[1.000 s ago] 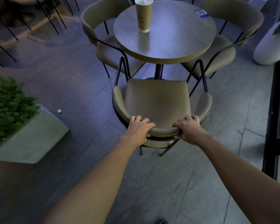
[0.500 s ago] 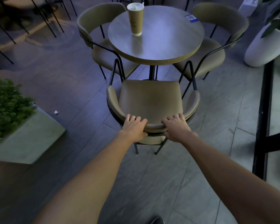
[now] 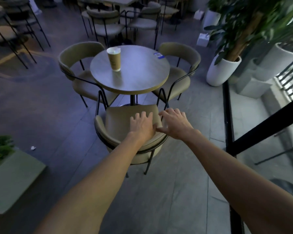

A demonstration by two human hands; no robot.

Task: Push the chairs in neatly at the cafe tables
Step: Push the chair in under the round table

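At six o'clock from the round counter, one chair. Above its backrest, left hand and right hand, both released, fingers spread; contact not clear.

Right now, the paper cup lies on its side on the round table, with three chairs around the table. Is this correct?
Not quite. The head view shows the paper cup standing upright on the round table, not lying down. Three chairs do surround it: near chair, left chair, right chair.
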